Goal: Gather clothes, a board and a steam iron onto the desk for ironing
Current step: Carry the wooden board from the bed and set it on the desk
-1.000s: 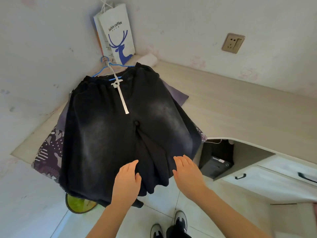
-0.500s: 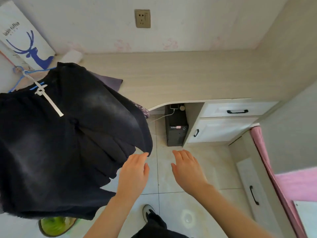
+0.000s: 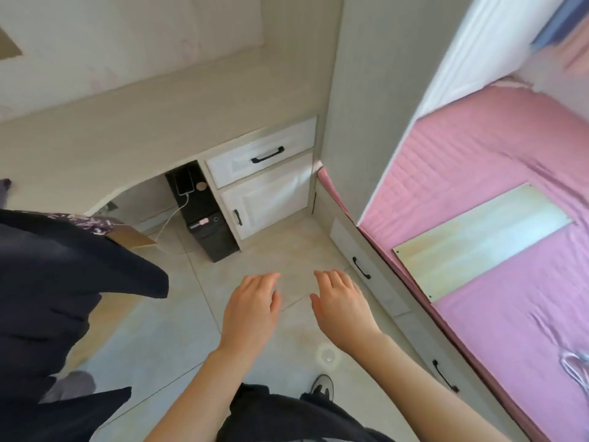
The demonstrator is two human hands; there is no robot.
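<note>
Dark cloth shorts hang at the far left, in front of the edge of the pale wooden desk. Under the desk a black computer tower stands on the tiled floor, just left of a white drawer with a white cabinet door below it. To the right, a tall pale panel stands between the desk and the pink-sheeted bed, on which a pale rectangular wooden board lies flat.

black shorts, pink bedsheet, pale wood board.
</note>
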